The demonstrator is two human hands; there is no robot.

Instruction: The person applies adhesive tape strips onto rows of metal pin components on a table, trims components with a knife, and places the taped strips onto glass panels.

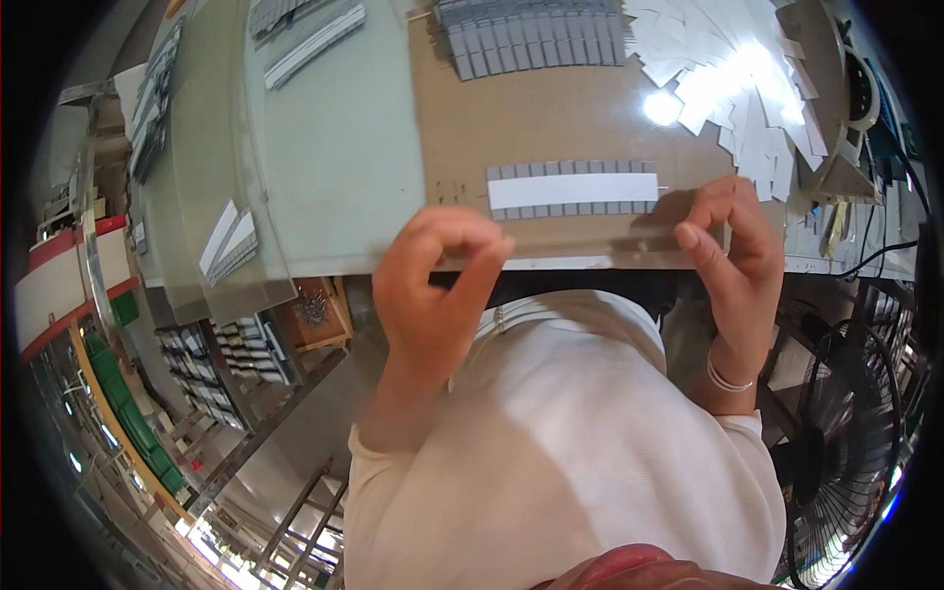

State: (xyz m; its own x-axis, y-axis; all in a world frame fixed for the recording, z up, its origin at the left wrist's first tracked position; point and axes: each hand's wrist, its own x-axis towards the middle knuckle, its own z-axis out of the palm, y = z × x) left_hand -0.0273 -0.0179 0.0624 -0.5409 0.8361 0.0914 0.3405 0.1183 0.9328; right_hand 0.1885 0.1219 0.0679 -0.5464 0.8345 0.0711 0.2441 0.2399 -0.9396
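A strip [572, 189] lies flat on the brown board, with a smooth white band along its middle and grey segmented edges above and below. A thin pin-like end sticks out at its right. My left hand [433, 285] hovers by the strip's lower left corner, fingers curled and thumb tip close to the index tip. To the right of the strip is my right hand [736, 251], also bent into a pinch, a bracelet at its wrist. Whatever either pinch may hold is too small to make out. Neither hand touches the strip.
Grey segmented strips [536, 39] sit in a row at the board's [590, 118] far side. White flat pieces [678, 59] pile up at the far right, under glare. More strips [228, 241] lie on the left. A black fan [846, 442] stands at my right.
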